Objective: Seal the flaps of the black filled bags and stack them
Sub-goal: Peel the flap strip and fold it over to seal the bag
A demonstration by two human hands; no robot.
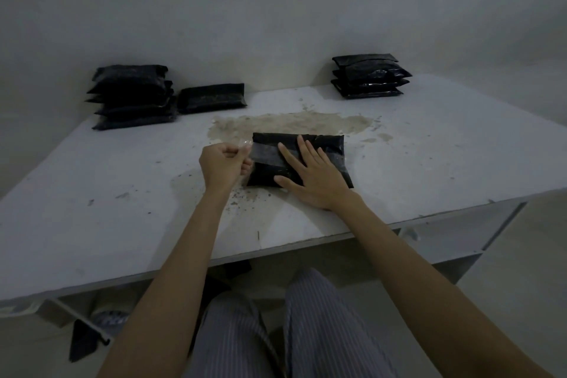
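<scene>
Left hand has its fingers curled in, pinching the end of a thin clear strip of tape or film at the bag's left edge; the strip looks glossy and crinkled at the pinch, then runs flat as a greyish band across the bag toward the right hand. Right hand lies flat, fingers straight and spread, pressing down on the black filled bag; the index fingertip sits on the band's right end.

The bag is a soft, shiny plastic rectangle, plump, with a folded flap on top. It lies flat on the white table near the middle, a bit toward the front edge.

The table top is matte and worn, with a large brownish scuffed patch just behind the bag and grit specks near the front. At back left is a stack of black bags, pillowy and uneven, with a single black bag lying just beside it on the right. At back right is a second stack, flatter and glossier. Both stacks are well apart from the worked bag. Plain pale wall behind. Striped trousers show below the table edge.
</scene>
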